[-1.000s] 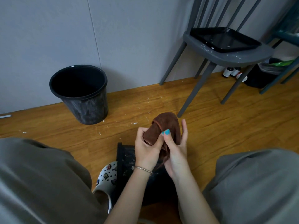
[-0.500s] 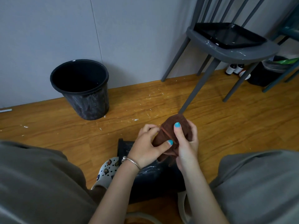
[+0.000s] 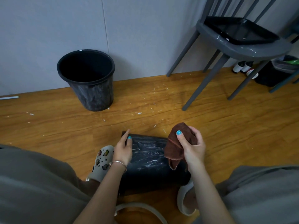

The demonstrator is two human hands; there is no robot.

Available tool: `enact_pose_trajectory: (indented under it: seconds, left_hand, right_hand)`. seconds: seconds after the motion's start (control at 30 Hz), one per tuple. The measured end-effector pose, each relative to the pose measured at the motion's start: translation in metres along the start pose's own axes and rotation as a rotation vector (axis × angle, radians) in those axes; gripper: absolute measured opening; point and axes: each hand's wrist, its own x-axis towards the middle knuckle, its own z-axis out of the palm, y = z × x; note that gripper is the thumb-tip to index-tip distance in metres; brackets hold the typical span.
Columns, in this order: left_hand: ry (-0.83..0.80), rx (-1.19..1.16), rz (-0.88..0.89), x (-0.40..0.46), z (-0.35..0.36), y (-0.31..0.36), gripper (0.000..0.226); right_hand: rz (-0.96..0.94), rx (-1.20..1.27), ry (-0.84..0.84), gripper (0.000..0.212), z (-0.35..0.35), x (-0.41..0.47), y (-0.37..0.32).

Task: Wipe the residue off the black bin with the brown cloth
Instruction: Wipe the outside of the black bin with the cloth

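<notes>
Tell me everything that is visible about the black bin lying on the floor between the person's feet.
The black bin lies on its side on the wooden floor, between the two feet. It looks like plastic, with white streaks of residue smeared across its upper side. The left hand rests on its left edge. The right hand holds the brown cloth, bunched, over its right part; whether the cloth touches it is unclear. Its near end is hidden by the arms.

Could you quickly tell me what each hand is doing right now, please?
Left hand: open, resting on the lying black bin.
Right hand: closed, holding the brown cloth.
</notes>
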Motion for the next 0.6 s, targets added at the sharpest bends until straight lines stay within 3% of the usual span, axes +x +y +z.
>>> enact_pose_trajectory:
  seconds: [0.27,0.4,0.6]
  left_hand:
    - [0.149,-0.138,0.023,0.035,0.022,0.028,0.036]
    - [0.115,-0.126,0.011,0.059,0.037,0.032,0.038]
    - [0.100,-0.099,0.019,0.075,0.044,0.031,0.047]
  right_hand:
    - [0.041,-0.427,0.154,0.034,-0.033,0.036,0.023]
    - [0.072,-0.667,0.151,0.035,-0.033,0.058,0.028]
    - [-0.073,-0.949,0.071,0.036,-0.019,0.086,0.040]
